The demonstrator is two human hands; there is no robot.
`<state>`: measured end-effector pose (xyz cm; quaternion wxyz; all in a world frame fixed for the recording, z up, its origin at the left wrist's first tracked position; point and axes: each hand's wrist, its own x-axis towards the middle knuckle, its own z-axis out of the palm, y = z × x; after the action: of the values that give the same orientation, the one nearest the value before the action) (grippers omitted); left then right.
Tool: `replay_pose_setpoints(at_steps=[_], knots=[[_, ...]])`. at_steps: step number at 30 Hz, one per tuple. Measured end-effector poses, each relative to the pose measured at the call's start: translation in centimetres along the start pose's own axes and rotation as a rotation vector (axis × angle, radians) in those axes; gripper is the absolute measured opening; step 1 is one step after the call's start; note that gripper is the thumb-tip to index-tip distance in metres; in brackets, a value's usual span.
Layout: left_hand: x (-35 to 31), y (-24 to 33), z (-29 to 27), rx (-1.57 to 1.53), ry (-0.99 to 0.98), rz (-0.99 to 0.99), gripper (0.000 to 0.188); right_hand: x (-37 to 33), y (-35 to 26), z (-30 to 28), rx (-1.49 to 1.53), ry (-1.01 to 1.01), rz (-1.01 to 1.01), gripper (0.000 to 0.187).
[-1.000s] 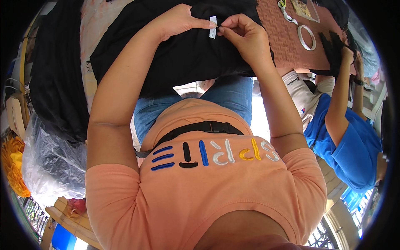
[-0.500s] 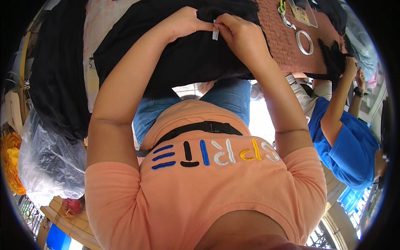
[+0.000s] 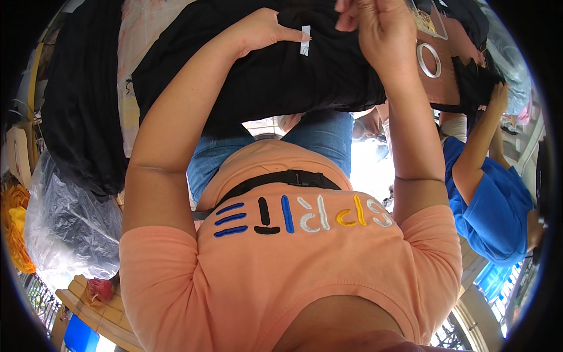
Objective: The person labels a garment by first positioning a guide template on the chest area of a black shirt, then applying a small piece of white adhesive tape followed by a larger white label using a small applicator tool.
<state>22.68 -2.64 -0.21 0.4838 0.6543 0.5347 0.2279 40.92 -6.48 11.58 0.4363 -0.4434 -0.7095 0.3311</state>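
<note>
Black cloth [image 3: 234,88] is spread before me, draping over the near edge of the work surface. A small white label [image 3: 305,41] lies on it. My left hand [image 3: 261,34] is closed on the cloth, its thumb stretched out to the label's edge; its other fingers are hidden in the folds. Raised to the right of the label, apart from it, is my right hand [image 3: 387,32]. Its fingers are bent and partly cut off by the top edge of the picture; whatever they pinch is too small to make out.
A white tape roll [image 3: 428,60] lies on the pinkish mat [image 3: 437,91] to the right, near a clear box [image 3: 431,20]. Further right, a person in a blue shirt [image 3: 489,199] handles black cloth. At left are hanging dark fabric [image 3: 82,105] and a clear plastic bag [image 3: 70,223].
My right hand has left the label and moved up and to the right. My left hand stays in place, and more of the label now shows. The other person's arms have shifted slightly.
</note>
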Motion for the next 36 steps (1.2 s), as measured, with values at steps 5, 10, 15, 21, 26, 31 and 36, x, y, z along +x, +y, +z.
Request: replay_pose_setpoints(at_steps=[5, 10, 15, 21, 26, 31, 36], knots=[[0.3, -0.2, -0.2, -0.078, -0.082, -0.009, 0.064, 0.1, 0.3, -1.0, 0.160, 0.055, -0.131, 0.005], [-0.2, 0.4, -0.2, -0.175, -0.106, -0.020, 0.050, 0.7, -1.0, -2.4, 0.306, 0.078, -0.327, 0.009], [-0.8, 1.0, -0.5, -0.334, -0.150, -0.043, 0.024, 0.8, -2.4, -3.6, 0.174, 0.135, -0.593, 0.009], [-1.3, 3.1, -0.5, -0.131, -0.072, -0.123, 0.056, 0.3, -4.6, -5.3, 0.021, 0.151, -0.725, 0.011], [-0.9, 0.8, -1.9, -0.165, -0.190, 0.019, 0.062, -0.6, -5.5, -6.9, -0.050, 0.177, -0.698, 0.011], [-1.4, 1.4, -1.8, -0.242, -0.186, 0.039, 0.064, -1.4, -5.6, -8.0, -0.094, 0.201, -0.664, 0.012], [0.1, 0.4, -0.5, -0.028, -0.098, -0.044, 0.064, -1.7, -6.0, -8.1, -0.083, 0.198, -0.641, 0.014]])
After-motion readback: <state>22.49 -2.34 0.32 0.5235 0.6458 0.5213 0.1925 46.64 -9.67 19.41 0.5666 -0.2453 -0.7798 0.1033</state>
